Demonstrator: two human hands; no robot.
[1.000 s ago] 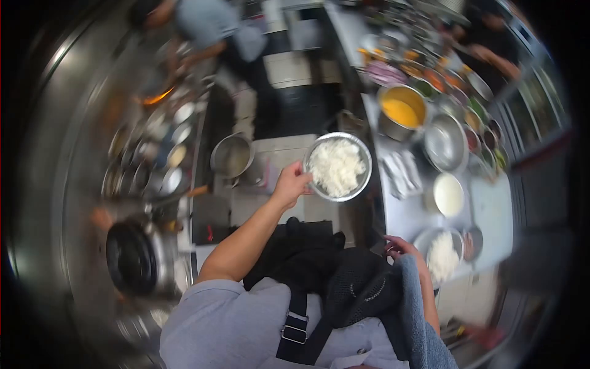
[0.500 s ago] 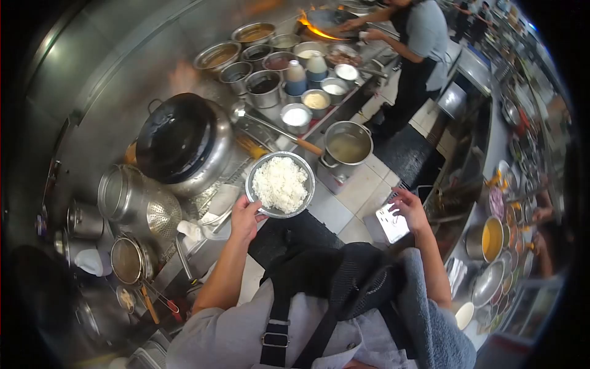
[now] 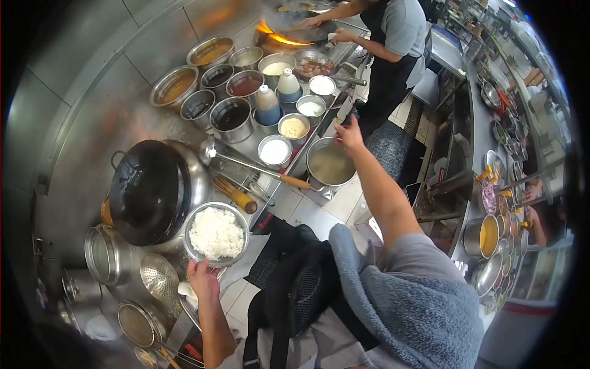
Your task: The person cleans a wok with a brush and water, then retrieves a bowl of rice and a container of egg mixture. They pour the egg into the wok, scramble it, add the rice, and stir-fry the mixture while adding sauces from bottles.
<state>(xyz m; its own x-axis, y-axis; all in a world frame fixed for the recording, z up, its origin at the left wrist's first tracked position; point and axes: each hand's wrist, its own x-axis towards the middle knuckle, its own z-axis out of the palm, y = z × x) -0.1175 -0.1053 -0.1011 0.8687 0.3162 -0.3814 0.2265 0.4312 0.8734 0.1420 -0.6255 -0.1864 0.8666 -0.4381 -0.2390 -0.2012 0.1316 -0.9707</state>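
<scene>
- One metal bowl (image 3: pixel 241 254) of rice (image 3: pixel 216 234) is in our left hand (image 3: pixel 203 280), fingers pinching its rim, near the black wok (image 3: pixel 147 194).
- Our right hand (image 3: pixel 350 135), fingers loosely spread, hangs above the pot (image 3: pixel 312 176).

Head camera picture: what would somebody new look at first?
Probably the orange flame near the top, beside a co-worker. Next, maybe the white rice in a metal bowl held by the left hand, left of the middle. Then the big black pan, farther left.
</scene>
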